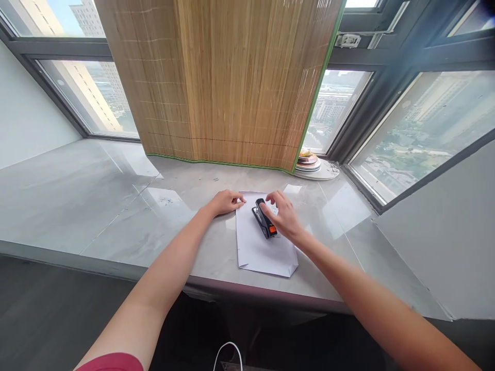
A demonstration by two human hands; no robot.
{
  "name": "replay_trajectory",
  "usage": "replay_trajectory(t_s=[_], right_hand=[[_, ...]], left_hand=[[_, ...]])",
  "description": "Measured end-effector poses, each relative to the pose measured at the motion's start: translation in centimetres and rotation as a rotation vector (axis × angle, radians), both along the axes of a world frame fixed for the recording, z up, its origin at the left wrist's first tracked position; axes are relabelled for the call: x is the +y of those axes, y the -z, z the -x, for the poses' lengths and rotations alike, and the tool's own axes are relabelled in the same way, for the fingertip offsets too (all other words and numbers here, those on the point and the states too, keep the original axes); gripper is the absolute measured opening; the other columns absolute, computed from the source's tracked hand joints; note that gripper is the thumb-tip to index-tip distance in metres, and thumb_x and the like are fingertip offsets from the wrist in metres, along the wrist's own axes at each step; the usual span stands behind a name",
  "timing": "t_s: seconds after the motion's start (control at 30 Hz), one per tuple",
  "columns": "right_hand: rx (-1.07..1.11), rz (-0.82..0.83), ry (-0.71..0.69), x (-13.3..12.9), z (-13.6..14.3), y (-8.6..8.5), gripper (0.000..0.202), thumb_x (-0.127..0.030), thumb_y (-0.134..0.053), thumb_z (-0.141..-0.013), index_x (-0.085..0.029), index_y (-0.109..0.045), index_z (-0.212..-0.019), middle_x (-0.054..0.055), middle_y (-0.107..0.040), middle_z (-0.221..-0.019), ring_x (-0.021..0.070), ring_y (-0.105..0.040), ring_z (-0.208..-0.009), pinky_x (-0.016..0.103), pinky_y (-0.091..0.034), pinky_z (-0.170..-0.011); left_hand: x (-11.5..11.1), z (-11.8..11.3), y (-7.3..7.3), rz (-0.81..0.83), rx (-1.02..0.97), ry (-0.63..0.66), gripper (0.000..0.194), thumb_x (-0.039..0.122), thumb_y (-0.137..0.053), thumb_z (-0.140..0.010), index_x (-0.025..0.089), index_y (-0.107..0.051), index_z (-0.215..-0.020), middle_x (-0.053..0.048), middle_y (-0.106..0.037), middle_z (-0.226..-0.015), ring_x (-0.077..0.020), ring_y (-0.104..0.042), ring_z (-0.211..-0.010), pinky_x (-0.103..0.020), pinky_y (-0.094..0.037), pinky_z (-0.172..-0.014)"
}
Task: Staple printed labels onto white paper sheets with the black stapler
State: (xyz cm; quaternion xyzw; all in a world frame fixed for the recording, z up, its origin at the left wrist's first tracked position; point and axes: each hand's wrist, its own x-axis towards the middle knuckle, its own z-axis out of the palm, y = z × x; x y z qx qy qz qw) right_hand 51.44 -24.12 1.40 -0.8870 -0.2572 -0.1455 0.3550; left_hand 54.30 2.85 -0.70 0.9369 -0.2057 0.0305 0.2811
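White sheets of paper [253, 255] lie on the grey tiled sill, with a corner folded at the near right. On them rests a black stapler [264, 220] with an orange patch at its near end. My left hand [227, 202] is at the paper's upper left edge, its thumb and index fingertips close together on the edge. My right hand [283, 212] is over the right side of the stapler, fingers apart and curved, thumb at its upper part. The right palm hides some of the paper.
A bamboo blind [232, 82] hangs down to the sill [127, 206] behind the paper. Stacked plates [308, 164] stand at the back right by the windows. The sill's front edge runs just below the paper. A white cable [228, 343] shows at the bottom.
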Motion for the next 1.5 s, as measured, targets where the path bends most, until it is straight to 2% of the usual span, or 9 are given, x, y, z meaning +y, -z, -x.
replay_trajectory(t_s=[0.1, 0.27, 0.4, 0.47, 0.67, 0.87, 1.03, 1.23, 1.5], right_hand=[[0.059, 0.050, -0.097, -0.6, 1.8, 0.9, 0.043, -0.053, -0.069, -0.087, -0.024, -0.053, -0.113, 0.008, -0.064, -0.108, 0.0272, -0.060, -0.100, 0.038, -0.049, -0.086], [0.267, 0.097, -0.141, -0.6, 2.1, 2.2, 0.065, -0.036, -0.071, -0.083, -0.022, -0.045, -0.140, 0.007, -0.069, -0.102, 0.0268, -0.065, -0.085, 0.038, -0.050, -0.077], [0.136, -0.052, -0.154, -0.5, 2.7, 2.6, 0.044, -0.023, -0.061, -0.088, -0.023, -0.057, -0.132, 0.011, -0.071, -0.118, 0.0297, -0.067, -0.103, 0.043, -0.052, -0.089], [0.087, -0.135, -0.137, -0.6, 2.7, 2.3, 0.039, -0.022, -0.061, -0.090, -0.024, -0.062, -0.128, 0.010, -0.071, -0.117, 0.0307, -0.065, -0.105, 0.045, -0.052, -0.090], [0.007, -0.277, -0.100, -2.0, 0.7, 1.1, 0.047, -0.017, -0.059, -0.092, -0.032, -0.063, -0.136, 0.005, -0.072, -0.123, 0.0301, -0.063, -0.110, 0.049, -0.052, -0.096], [-0.036, -0.188, -0.105, -3.6, -1.7, 1.5, 0.045, -0.018, -0.063, -0.091, -0.032, -0.067, -0.133, 0.005, -0.074, -0.118, 0.0311, -0.063, -0.111, 0.052, -0.053, -0.098], [0.014, -0.202, -0.161, -3.9, -2.9, 2.1, 0.043, -0.019, -0.066, -0.090, -0.030, -0.069, -0.131, 0.005, -0.075, -0.123, 0.0290, -0.065, -0.106, 0.050, -0.054, -0.096], [0.059, -0.159, -0.226, -3.8, -3.7, 2.5, 0.039, -0.023, -0.068, -0.090, -0.029, -0.072, -0.129, 0.004, -0.077, -0.108, 0.0278, -0.064, -0.102, 0.048, -0.053, -0.096], [0.144, -0.248, -0.206, -4.1, -4.2, 2.6, 0.033, -0.040, -0.063, -0.098, -0.027, -0.073, -0.127, 0.005, -0.076, -0.117, 0.0254, -0.064, -0.103, 0.041, -0.051, -0.090]], left_hand=[[0.1, -0.3, 0.1, 0.011, 0.019, 0.005, 0.031, 0.044, -0.064, -0.091, 0.024, -0.083, -0.102, 0.002, -0.062, -0.068, -0.0132, -0.052, -0.063, -0.026, -0.035, -0.065], [0.2, -0.3, 0.2, 0.028, 0.035, 0.021, 0.030, 0.042, -0.064, -0.091, 0.023, -0.083, -0.105, 0.004, -0.057, -0.064, -0.0116, -0.048, -0.060, -0.025, -0.034, -0.064], [0.4, -0.5, 0.3, 0.030, 0.039, 0.040, 0.030, 0.041, -0.065, -0.092, 0.022, -0.083, -0.106, 0.003, -0.056, -0.064, -0.0112, -0.047, -0.060, -0.025, -0.034, -0.063], [0.5, -0.6, 0.4, 0.041, 0.046, 0.052, 0.029, 0.040, -0.065, -0.092, 0.021, -0.083, -0.105, 0.003, -0.057, -0.065, -0.0111, -0.047, -0.061, -0.024, -0.035, -0.063], [0.5, -0.6, 0.7, 0.154, 0.029, 0.081, 0.025, 0.033, -0.069, -0.090, 0.018, -0.085, -0.102, 0.002, -0.059, -0.065, -0.0103, -0.044, -0.060, -0.025, -0.033, -0.060], [-0.7, 0.1, -0.1, 0.207, -0.072, 0.143, 0.022, 0.036, -0.076, -0.091, 0.021, -0.084, -0.104, 0.006, -0.044, -0.056, -0.0092, -0.032, -0.053, -0.027, -0.027, -0.056], [-1.2, 0.1, -0.3, 0.159, -0.017, 0.251, 0.022, 0.037, -0.078, -0.090, 0.020, -0.084, -0.103, 0.005, -0.046, -0.057, -0.0096, -0.037, -0.054, -0.027, -0.028, -0.057], [-1.1, -0.1, -0.2, 0.125, 0.041, 0.239, 0.021, 0.038, -0.077, -0.090, 0.022, -0.083, -0.103, 0.007, -0.043, -0.057, -0.0101, -0.038, -0.055, -0.027, -0.030, -0.057], [-1.0, -0.4, -0.2, 0.124, 0.106, 0.197, 0.028, 0.040, -0.077, -0.089, 0.021, -0.077, -0.109, 0.007, -0.042, -0.062, -0.0101, -0.039, -0.056, -0.026, -0.031, -0.059]])
